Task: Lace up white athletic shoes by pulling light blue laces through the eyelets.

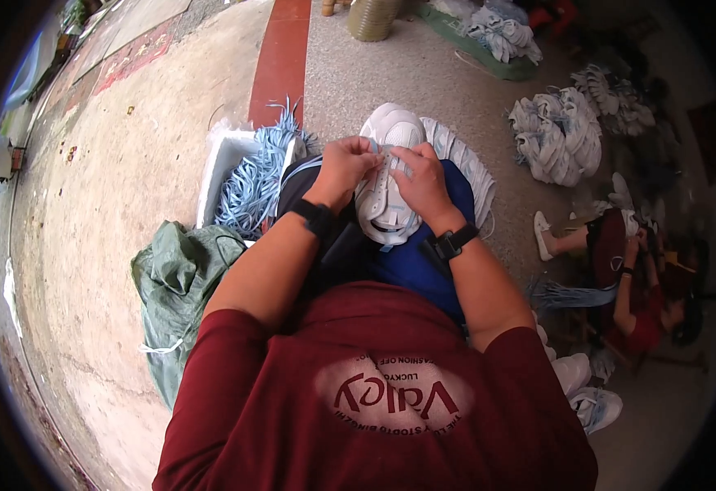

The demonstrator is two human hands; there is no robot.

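The white shoe upper (382, 214) lies on the person's lap, over blue cloth (415, 268). The left hand (344, 169) pinches a light-blue lace (373, 146) at the eyelets; the right hand (421, 178) has its fingers on the upper's edge, how tightly I cannot tell. Left of the lap stand a white box (210, 182) of blue laces (251, 195) and a green sack (179, 266). Pale, stained concrete (121, 188) meets speckled flooring (431, 90) along a red-brown strip (278, 69). Heaped white uppers (556, 135) and a seated co-worker (642, 315) occupy the dim right side.
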